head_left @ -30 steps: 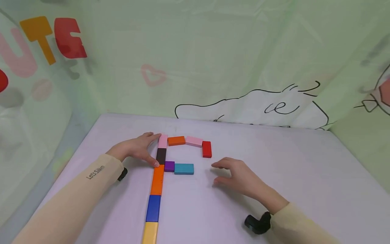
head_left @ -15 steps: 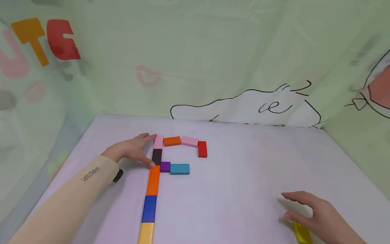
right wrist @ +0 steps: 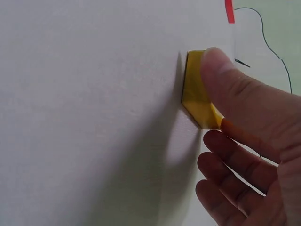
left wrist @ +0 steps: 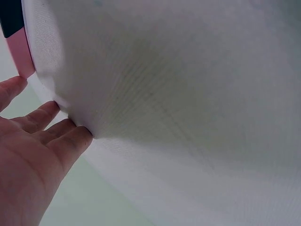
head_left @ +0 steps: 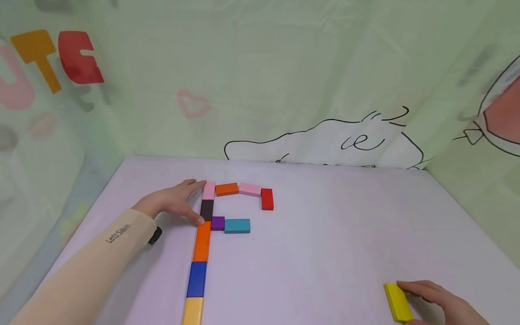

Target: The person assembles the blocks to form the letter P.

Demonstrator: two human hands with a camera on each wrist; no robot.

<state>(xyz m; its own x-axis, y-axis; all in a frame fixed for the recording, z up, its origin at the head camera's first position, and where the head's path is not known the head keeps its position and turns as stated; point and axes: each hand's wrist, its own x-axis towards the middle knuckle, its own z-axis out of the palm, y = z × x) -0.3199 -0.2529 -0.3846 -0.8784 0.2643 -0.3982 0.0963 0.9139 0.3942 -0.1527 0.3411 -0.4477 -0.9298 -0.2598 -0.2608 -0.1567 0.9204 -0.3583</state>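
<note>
My right hand [head_left: 443, 303] pinches a flat yellow wooden block [head_left: 397, 301] lying on the table under my fingertips. My left hand [head_left: 172, 201], fingers straight, rests beside the pink rectangular block [head_left: 209, 190].

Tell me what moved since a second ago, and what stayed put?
The right hand left its spot beside the teal block, swung to the table's near right corner and now touches a yellow block there. The left hand stayed against the pink block and black block, and the colored rows did not shift.
</note>
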